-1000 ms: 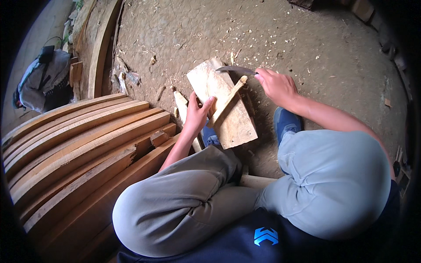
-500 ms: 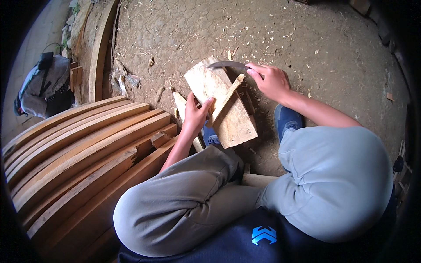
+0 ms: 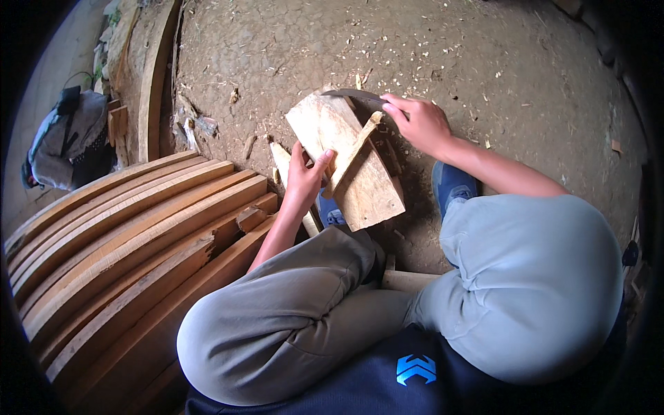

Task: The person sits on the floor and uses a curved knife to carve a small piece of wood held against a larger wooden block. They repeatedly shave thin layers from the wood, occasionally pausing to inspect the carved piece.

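Observation:
A pale wooden board (image 3: 370,187) stands tilted in front of my shins, its far end up. My left hand (image 3: 303,181) grips its left edge, with the thumb on the top face and the fingers partly hidden. Across the board slants a narrow wood strip (image 3: 356,149), its lower end close to my left thumb and palm. In my right hand (image 3: 422,124) is a sickle-like curved knife (image 3: 353,93), its handle mostly hidden by the closed fingers. The dark blade reaches left over the board's far end.
Stacked sawn planks (image 3: 131,228) fill the left side. Wood chips and splinters lie on the bare earth floor (image 3: 297,48). My blue shoes (image 3: 453,185) flank the board. At the far left, another person (image 3: 69,138) bends down beyond a long upright plank (image 3: 153,90).
The curved knife has moved slightly up and left, towards the board's far edge, with my right hand. My left hand, the strip and the board keep nearly the same places.

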### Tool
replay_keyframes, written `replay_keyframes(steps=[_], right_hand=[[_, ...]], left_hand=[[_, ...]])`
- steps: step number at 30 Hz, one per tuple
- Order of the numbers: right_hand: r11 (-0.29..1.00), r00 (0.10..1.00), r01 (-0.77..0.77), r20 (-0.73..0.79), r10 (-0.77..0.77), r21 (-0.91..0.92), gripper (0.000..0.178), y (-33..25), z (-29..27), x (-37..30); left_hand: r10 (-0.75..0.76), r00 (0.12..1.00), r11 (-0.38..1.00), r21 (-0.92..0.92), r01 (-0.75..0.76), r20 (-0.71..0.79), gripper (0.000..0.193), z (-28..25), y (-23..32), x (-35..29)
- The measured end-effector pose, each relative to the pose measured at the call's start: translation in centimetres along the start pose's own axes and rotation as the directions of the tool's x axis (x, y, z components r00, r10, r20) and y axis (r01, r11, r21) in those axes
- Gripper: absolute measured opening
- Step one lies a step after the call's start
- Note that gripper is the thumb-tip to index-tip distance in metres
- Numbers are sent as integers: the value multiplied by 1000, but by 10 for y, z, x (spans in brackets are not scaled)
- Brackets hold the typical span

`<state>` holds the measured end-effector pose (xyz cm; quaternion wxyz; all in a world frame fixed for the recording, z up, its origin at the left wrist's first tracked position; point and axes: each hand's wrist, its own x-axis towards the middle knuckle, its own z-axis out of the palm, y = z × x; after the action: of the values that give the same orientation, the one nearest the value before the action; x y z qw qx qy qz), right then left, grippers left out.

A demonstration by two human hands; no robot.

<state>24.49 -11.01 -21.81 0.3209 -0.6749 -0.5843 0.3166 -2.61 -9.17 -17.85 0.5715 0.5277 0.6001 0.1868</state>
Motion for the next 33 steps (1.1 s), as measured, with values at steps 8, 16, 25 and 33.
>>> replay_keyframes(steps=[8,16,25,33], right_hand=[[999,999,36,22,-36,-9,30,17,-14,-18],[995,996,92,-21,-92,-29,28,21,-4,-9],[997,998,59,20,-59,-41,30,18,-10,-22],[995,999,44,-31,-41,91,32,6,9,0]], left_hand=[[95,995,995,23,-94,-24,49,2,-7,3],[21,999,1000,15,-21,-25,52,0,-10,5],[54,999,997,52,-54,3,52,-2,-10,2],[52,999,998,27,-51,-16,51,-1,-12,4]])
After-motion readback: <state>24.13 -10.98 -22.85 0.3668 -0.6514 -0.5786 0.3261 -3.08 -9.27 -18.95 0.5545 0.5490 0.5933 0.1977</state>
